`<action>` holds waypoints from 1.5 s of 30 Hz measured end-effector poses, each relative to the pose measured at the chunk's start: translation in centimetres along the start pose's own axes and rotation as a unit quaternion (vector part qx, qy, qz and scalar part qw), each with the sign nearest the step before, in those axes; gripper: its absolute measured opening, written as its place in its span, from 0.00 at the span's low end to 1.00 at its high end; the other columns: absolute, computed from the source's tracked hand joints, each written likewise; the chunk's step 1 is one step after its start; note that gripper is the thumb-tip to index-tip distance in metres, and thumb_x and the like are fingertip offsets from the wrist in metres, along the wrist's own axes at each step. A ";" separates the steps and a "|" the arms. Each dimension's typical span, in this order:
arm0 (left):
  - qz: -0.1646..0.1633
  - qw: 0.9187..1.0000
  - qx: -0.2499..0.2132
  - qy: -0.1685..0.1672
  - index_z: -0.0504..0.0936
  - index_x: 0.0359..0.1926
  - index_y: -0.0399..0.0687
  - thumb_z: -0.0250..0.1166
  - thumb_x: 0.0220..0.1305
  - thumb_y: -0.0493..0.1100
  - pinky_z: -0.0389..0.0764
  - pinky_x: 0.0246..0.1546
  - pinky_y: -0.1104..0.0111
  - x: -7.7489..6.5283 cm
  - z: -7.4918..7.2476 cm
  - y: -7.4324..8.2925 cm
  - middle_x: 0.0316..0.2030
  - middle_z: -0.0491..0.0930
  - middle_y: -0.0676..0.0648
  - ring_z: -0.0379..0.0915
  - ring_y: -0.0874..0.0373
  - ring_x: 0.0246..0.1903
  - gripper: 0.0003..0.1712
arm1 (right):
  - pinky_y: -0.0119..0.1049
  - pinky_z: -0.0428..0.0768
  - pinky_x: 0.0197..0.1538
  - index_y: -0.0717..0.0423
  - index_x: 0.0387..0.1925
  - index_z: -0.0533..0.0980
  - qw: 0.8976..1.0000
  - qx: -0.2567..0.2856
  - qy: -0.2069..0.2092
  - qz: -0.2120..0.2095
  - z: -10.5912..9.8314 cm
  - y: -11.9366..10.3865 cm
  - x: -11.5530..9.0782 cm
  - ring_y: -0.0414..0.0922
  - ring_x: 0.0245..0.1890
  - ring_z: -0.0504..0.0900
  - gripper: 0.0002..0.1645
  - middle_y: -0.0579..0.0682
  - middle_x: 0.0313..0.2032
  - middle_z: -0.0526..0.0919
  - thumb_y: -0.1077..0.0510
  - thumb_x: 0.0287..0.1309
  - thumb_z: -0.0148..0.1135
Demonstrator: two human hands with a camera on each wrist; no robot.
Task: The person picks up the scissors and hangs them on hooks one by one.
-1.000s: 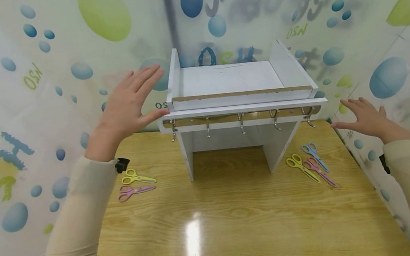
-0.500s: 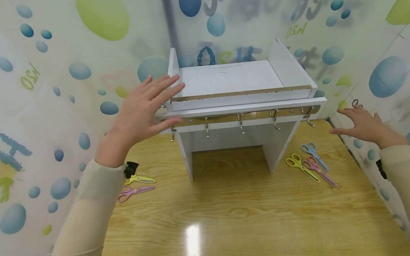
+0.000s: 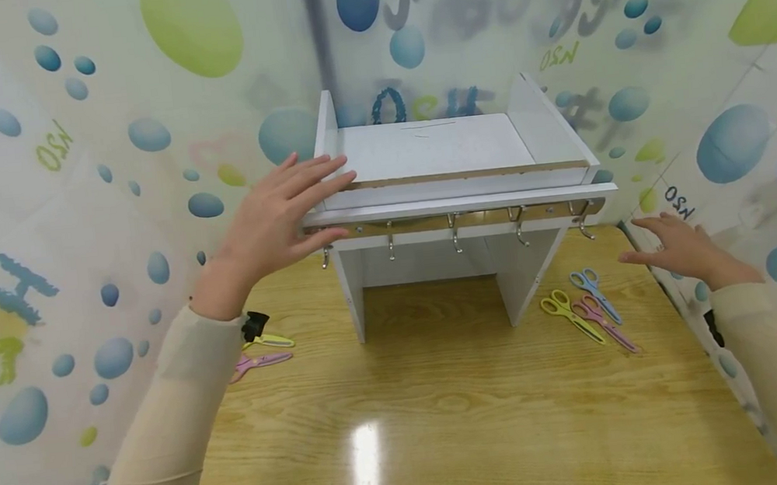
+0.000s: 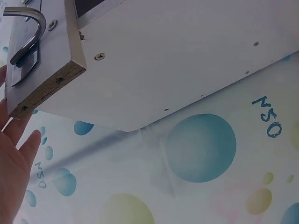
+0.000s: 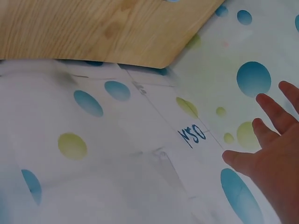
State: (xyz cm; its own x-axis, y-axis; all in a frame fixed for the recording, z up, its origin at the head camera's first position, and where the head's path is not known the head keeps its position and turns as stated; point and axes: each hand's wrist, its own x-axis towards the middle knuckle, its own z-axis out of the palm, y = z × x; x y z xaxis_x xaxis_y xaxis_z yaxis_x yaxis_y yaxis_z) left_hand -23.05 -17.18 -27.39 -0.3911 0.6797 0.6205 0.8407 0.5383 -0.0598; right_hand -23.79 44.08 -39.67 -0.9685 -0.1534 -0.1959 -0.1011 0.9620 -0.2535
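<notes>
A white shelf unit (image 3: 436, 148) stands on the wooden table, with a rail of metal hooks (image 3: 484, 218) along its front. My left hand (image 3: 274, 222), fingers extended and thumb apart, overlaps the left end of the rail in the head view. From the left wrist, fingertips show right at the rail's end (image 4: 51, 84), beside a curved hook (image 4: 42, 23). Off to the right of the unit, my right hand (image 3: 677, 246) hovers with spread fingers and holds nothing. In the right wrist view that hand (image 5: 271, 154) appears against the patterned wall.
Yellow scissors (image 3: 277, 340) and pink scissors (image 3: 269, 360) lie left of the unit, their handles partly hidden by my left wrist. To its right lie another yellow pair (image 3: 574, 318), a pink pair (image 3: 607, 323) and blue scissors (image 3: 596, 294). Patterned walls (image 3: 209, 135) enclose the table (image 3: 448, 424).
My left hand has moved right, from beside the unit to over the rail's left end. My right hand has come slightly lower and left. Unit and scissors have stayed put.
</notes>
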 end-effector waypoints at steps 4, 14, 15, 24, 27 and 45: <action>0.000 1.000 -0.002 0.007 0.73 0.69 0.50 0.50 0.69 0.70 0.57 0.78 0.54 -0.2 0.4 -0.2 0.68 0.73 0.44 0.70 0.46 0.67 0.39 | 0.82 0.50 0.62 0.73 0.74 0.52 1.000 0.006 0.001 -0.014 0.7 -0.1 0.2 0.79 0.69 0.49 0.57 0.82 0.69 0.53 0.34 0.63 0.60; -0.001 0.999 -0.012 0.047 0.76 0.67 0.48 0.75 0.57 0.48 0.59 0.77 0.57 -0.7 1.1 -0.2 0.65 0.77 0.44 0.72 0.48 0.66 0.36 | 0.75 0.58 0.64 0.77 0.72 0.52 0.999 0.046 -0.009 -0.027 2.9 0.0 0.2 0.79 0.66 0.55 0.57 0.82 0.68 0.54 0.39 0.63 0.64; -0.001 0.998 -0.016 0.054 0.77 0.66 0.47 0.75 0.57 0.47 0.60 0.77 0.57 -0.8 1.2 -0.2 0.64 0.77 0.43 0.72 0.48 0.65 0.36 | 0.75 0.59 0.64 0.77 0.72 0.52 0.998 0.050 -0.010 -0.028 3.2 0.1 0.1 0.79 0.66 0.55 0.57 0.83 0.68 0.54 0.40 0.63 0.65; -0.009 0.994 -0.038 0.098 0.81 0.61 0.45 0.76 0.55 0.40 0.65 0.75 0.59 -1.2 1.2 -0.2 0.59 0.82 0.42 0.77 0.48 0.61 0.30 | 0.75 0.61 0.63 0.77 0.71 0.54 0.998 0.056 -0.017 -0.037 5.5 1.0 0.5 0.80 0.65 0.57 0.55 0.83 0.67 0.56 0.40 0.64 0.64; -0.014 0.993 -0.050 0.104 0.82 0.60 0.44 0.76 0.54 0.39 0.66 0.74 0.60 -1.2 1.5 -0.1 0.58 0.82 0.42 0.78 0.48 0.61 0.30 | 0.74 0.63 0.62 0.78 0.70 0.56 0.997 0.057 -0.012 -0.045 6.2 1.1 0.1 0.80 0.63 0.60 0.52 0.83 0.66 0.58 0.43 0.64 0.64; -0.048 0.984 -0.106 0.137 0.85 0.56 0.43 0.75 0.55 0.36 0.68 0.72 0.61 -0.9 2.3 0.2 0.56 0.84 0.42 0.77 0.50 0.62 0.25 | 0.72 0.70 0.57 0.77 0.67 0.61 0.996 0.080 -0.027 -0.035 9.5 2.0 -1.0 0.78 0.60 0.66 0.43 0.81 0.64 0.64 0.47 0.68 0.61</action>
State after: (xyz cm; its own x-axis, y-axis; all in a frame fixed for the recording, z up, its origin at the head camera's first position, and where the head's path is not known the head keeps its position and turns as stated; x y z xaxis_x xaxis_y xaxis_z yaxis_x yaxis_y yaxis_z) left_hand -23.33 -16.57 -29.76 -0.3818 0.4557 0.8041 0.8755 0.4572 0.1566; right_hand -20.91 43.97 -48.92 -0.9464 -0.2342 -0.2224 -0.1253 0.9009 -0.4154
